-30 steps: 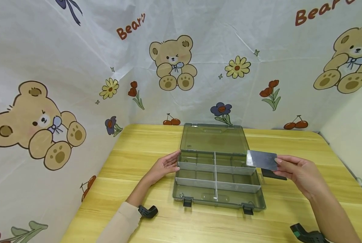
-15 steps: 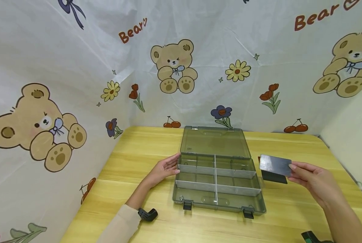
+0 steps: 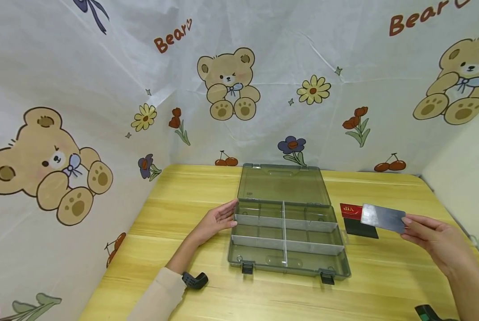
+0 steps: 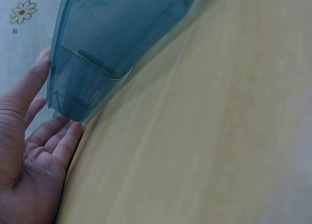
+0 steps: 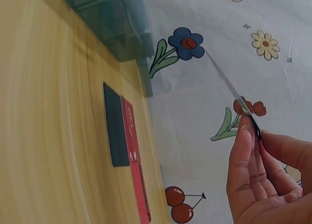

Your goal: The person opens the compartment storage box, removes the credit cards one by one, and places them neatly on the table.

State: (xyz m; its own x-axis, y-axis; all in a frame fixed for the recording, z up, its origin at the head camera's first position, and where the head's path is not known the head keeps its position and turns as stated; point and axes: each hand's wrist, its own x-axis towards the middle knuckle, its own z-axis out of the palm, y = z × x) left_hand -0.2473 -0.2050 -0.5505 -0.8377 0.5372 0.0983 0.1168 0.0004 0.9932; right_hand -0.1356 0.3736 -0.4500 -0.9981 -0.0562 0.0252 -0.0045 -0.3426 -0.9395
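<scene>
My right hand (image 3: 438, 236) pinches one end of a silver-grey card (image 3: 384, 217) between thumb and fingers, off the right side of the box. In the right wrist view that card is seen almost edge-on. Below it on the table lie a black card (image 3: 361, 228) and a red card (image 3: 349, 211) marked VIP, partly covered in the head view by the held card. The grey translucent compartment box (image 3: 285, 261) stands with its lid (image 3: 284, 185) folded back. At the box's left side, my left hand (image 3: 215, 226) rests with fingers extended against it.
Dividers (image 3: 284, 227) split the box into several compartments. Two black latches (image 3: 247, 268) hang at its front. A bear-print cloth (image 3: 263, 129) hangs behind and to the left of the wooden table (image 3: 207, 185).
My right hand has moved right with the silver-grey card, away from the box. The red card has come into view beneath it. The left hand stays at the box.
</scene>
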